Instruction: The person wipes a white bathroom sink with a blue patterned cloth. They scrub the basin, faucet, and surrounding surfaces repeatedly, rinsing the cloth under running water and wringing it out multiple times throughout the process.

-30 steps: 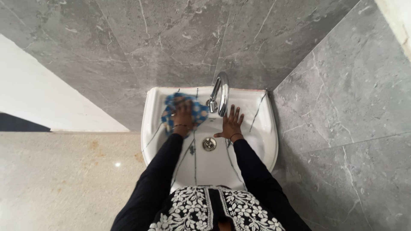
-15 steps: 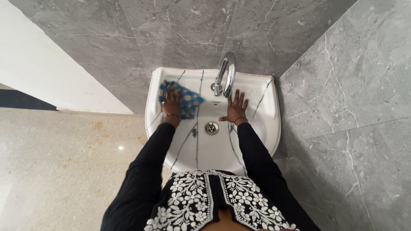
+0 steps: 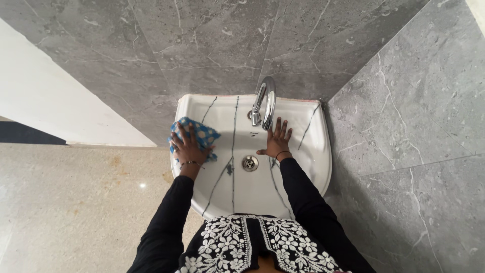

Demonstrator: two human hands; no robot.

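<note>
A white wash basin with dark streaks is fixed to a grey tiled wall. My left hand presses a blue cloth with pale dots flat on the basin's left rim. My right hand lies flat with fingers spread inside the basin, just below the chrome tap and to the right of the drain. It holds nothing. Both arms wear black sleeves.
Grey marble-look tiles cover the wall behind and the wall to the right. A beige stone floor lies to the left. A white panel stands at the far left.
My left hand has slid the cloth from beside the tap leftward and down onto the basin's left rim. My right hand has stayed flat in the basin.
</note>
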